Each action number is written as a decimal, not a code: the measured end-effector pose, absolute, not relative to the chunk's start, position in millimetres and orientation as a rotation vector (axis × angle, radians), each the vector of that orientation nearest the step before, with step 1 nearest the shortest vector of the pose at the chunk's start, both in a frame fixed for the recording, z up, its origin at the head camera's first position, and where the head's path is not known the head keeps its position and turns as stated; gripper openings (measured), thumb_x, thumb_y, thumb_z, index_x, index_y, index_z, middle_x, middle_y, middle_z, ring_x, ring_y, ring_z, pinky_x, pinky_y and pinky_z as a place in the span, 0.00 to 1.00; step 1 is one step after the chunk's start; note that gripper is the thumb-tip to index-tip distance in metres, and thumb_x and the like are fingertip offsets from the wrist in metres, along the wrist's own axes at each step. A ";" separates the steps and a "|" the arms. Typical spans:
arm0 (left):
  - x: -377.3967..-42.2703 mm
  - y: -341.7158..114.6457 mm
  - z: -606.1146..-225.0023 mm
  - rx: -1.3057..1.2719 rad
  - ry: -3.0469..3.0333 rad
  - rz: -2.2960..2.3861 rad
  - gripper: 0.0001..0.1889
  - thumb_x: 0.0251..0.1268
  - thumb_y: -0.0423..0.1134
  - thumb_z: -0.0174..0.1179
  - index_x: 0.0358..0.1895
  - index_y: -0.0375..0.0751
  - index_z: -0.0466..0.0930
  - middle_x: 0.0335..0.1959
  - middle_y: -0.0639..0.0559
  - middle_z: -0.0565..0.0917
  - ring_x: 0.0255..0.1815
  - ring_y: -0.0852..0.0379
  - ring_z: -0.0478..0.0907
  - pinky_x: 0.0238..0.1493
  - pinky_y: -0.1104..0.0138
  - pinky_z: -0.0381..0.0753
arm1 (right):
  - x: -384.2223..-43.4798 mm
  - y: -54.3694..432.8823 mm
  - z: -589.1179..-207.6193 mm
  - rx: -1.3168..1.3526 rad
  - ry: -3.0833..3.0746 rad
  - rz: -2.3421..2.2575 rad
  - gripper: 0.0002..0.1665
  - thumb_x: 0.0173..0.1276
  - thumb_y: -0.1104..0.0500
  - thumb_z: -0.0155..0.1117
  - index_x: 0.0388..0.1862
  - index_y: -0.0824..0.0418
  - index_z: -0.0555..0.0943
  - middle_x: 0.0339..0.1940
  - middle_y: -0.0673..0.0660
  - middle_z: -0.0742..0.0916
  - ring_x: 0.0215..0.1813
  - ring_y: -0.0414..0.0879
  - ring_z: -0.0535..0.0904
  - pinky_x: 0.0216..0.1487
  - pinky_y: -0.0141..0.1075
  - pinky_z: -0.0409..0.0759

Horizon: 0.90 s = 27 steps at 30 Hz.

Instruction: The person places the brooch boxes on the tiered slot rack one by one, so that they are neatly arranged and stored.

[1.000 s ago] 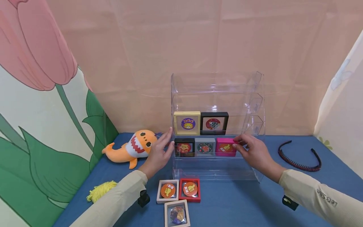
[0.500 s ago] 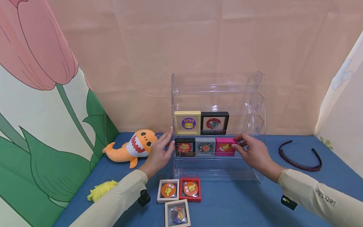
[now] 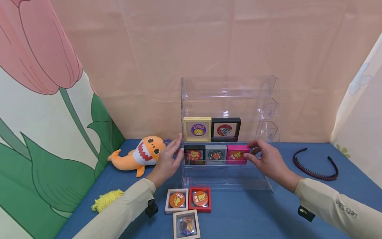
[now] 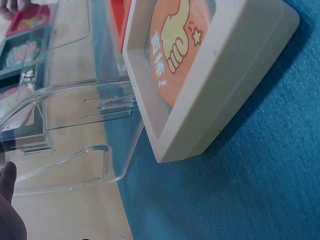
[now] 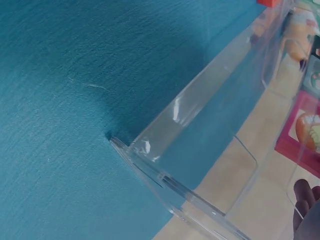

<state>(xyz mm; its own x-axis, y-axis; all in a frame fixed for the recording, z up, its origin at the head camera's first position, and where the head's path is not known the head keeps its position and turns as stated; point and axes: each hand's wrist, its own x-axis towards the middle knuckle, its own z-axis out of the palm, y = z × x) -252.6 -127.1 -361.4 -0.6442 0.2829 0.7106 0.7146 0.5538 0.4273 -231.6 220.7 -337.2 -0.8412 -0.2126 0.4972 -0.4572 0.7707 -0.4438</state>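
In the head view, a clear acrylic tiered display rack (image 3: pixel 226 183) stands upright on the table. On its lower occupied tier sit a black framed badge (image 3: pixel 194 155), a grey one (image 3: pixel 216 154) and a pink framed badge (image 3: pixel 237 154), side by side. Above them are a cream frame (image 3: pixel 197 129) and a larger black frame (image 3: pixel 225 129). My left hand (image 3: pixel 167 161) lies against the rack's left side, fingers extended. My right hand (image 3: pixel 268 161) is at the pink frame's right edge, thumb and index finger parted; the right wrist view shows a small gap between fingertips and frame.
Three framed badges lie flat before the rack: white (image 3: pixel 176 200), red (image 3: pixel 200 199) and pale beige (image 3: pixel 187 225). An orange shark plush (image 3: pixel 140 154) and yellow yarn (image 3: pixel 106 200) are at the left. A dark headband (image 3: pixel 316 171) lies at the right.
The pink frame has shifted slightly left, up against the grey one. My right index finger has drawn back a little to the right from its edge. My left hand stays put.
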 end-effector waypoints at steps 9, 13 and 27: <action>-251.1 -126.2 -360.3 -0.811 -2.195 -0.966 0.31 0.67 0.31 0.56 0.72 0.40 0.57 0.68 0.47 0.67 0.65 0.51 0.66 0.57 0.63 0.71 | -216.9 213.7 -333.1 0.533 -2.419 0.766 0.29 0.51 0.56 0.77 0.49 0.63 0.74 0.44 0.58 0.78 0.48 0.51 0.71 0.40 0.50 0.79; -250.2 -125.8 -358.1 -0.807 -2.199 -0.970 0.31 0.67 0.31 0.57 0.72 0.40 0.57 0.68 0.46 0.67 0.65 0.50 0.66 0.56 0.62 0.71 | -202.1 199.3 -332.3 0.626 -2.358 0.738 0.27 0.49 0.58 0.79 0.44 0.62 0.75 0.42 0.56 0.77 0.48 0.48 0.70 0.37 0.47 0.80; -251.7 -126.4 -359.1 -0.805 -2.202 -0.960 0.31 0.67 0.31 0.56 0.72 0.40 0.58 0.68 0.46 0.67 0.65 0.51 0.66 0.57 0.63 0.70 | -160.6 143.7 -360.5 0.920 -2.856 0.793 0.20 0.57 0.42 0.70 0.43 0.48 0.76 0.39 0.42 0.77 0.40 0.42 0.76 0.34 0.34 0.78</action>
